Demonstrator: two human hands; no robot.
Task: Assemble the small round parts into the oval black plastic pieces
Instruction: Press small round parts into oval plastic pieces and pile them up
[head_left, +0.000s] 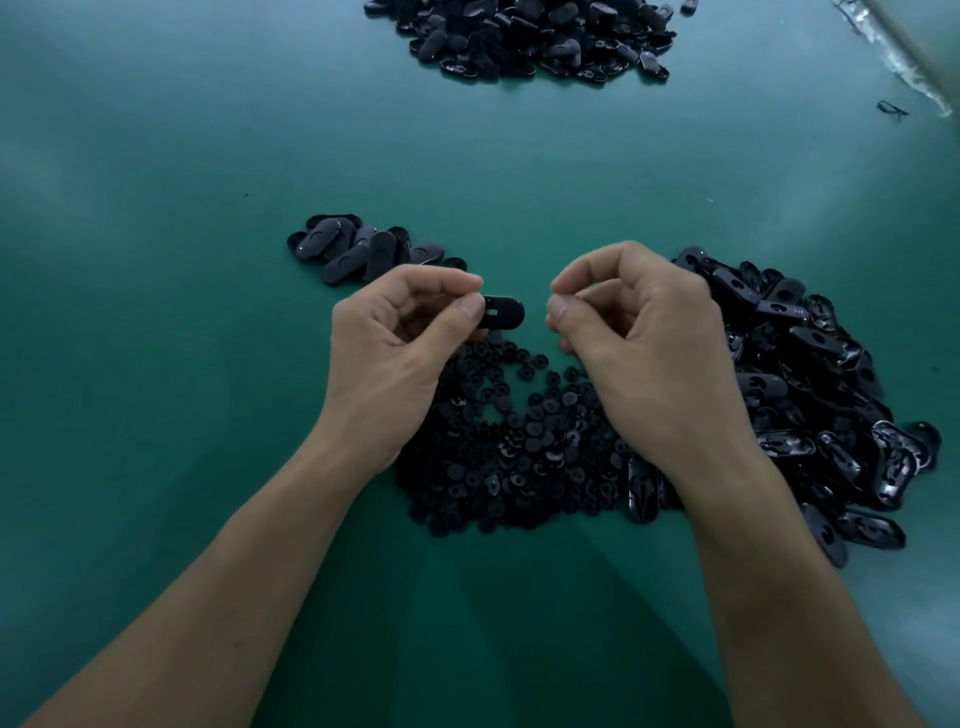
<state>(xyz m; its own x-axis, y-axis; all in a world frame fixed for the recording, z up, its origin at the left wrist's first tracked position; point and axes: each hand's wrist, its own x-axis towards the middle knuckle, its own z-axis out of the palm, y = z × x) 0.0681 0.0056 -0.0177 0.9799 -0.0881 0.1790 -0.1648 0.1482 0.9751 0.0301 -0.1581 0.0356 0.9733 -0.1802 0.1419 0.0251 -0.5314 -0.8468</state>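
Oval black piece (503, 312) held above the table, centre of scene, one end pinched between thumb and forefinger of left hand (400, 353); slotted end points right. Right hand (639, 343) just beside it, apart; thumb and forefinger tips together, cannot tell if a part sits between. Heap of small round parts (514, 447) below both hands. Loose oval pile (815, 374) right. Small oval cluster (358, 249) far-left of the hands. Large pile (535, 36) far. Green table (182, 260).

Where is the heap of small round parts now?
Head view, centre: the heap of small round parts lies on the green table, left of the oval-piece pile.
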